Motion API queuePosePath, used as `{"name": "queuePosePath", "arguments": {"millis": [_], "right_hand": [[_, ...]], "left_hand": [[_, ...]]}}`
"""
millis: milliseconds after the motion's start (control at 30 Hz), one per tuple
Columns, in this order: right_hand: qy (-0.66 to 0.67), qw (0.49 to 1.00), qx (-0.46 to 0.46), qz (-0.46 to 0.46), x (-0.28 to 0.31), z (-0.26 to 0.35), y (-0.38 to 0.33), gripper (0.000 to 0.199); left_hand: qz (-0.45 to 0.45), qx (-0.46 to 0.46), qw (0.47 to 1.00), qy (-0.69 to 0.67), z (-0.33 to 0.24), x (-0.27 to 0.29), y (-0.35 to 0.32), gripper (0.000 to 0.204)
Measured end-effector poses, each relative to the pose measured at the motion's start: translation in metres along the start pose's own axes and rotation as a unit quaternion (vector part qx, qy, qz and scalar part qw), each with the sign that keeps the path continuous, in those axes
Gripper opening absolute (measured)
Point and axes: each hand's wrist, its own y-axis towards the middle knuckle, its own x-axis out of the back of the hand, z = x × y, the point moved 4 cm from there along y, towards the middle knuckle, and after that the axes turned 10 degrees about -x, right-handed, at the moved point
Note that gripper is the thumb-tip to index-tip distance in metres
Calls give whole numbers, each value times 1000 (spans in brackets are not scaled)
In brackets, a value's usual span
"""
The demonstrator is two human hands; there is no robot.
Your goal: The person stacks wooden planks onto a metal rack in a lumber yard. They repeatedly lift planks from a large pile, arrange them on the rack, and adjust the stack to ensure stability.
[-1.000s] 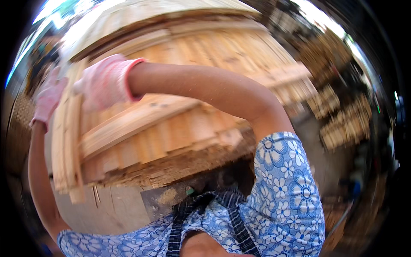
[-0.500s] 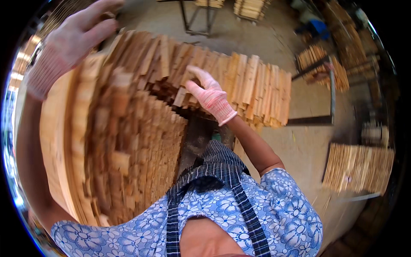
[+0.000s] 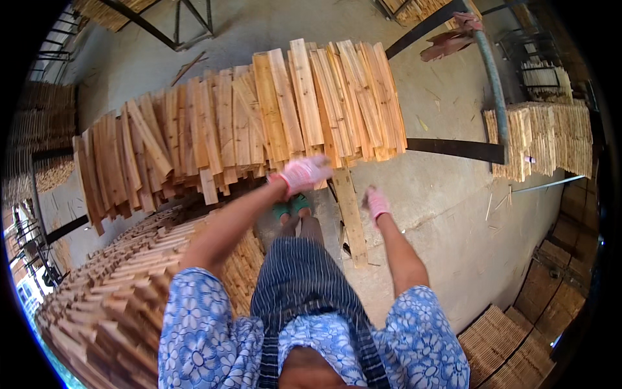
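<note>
My left hand (image 3: pixel 303 172), in a pink knit glove, is at the near ends of a row of wooden slats (image 3: pixel 288 107). Its fingers point right, apart from one another, and no slat shows in them. My right hand (image 3: pixel 377 205), gloved the same way, is over the floor to the right of a single narrow board (image 3: pixel 352 223). Motion smears its fingers, so what they do is unclear. That board runs toward me between my hands; whether it lies on the floor or on a support I cannot tell.
A big stack of slats (image 3: pixel 123 279) rises at my left. A metal frame (image 3: pixel 495 97) juts out right of the row, with a reddish glove (image 3: pixel 450 39) on its corner. More stacked slats (image 3: pixel 544 139) stand at the right, above brown blocks (image 3: pixel 551 272).
My view has swung from the left stack toward the slat row. My left hand has come down from the upper left to the row's near edge; my right hand has left the slats and moved right.
</note>
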Motion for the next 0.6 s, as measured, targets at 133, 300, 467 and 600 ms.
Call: {"name": "queuePosePath", "arguments": {"millis": [133,300,467,600], "right_hand": [[-320,893,220,-230,74,162,30,30],[-266,898,230,-264,145,240,166,55],[-41,993,53,-92,115,219,228,76],[-3,996,67,62,62,245,201,87]], "left_hand": [[44,100,931,-348,65,-117,84,65],[10,117,867,-485,73,-140,171,80],[-45,50,744,-665,94,-157,258,99],[-125,142,586,-788,106,-154,299,105]]}}
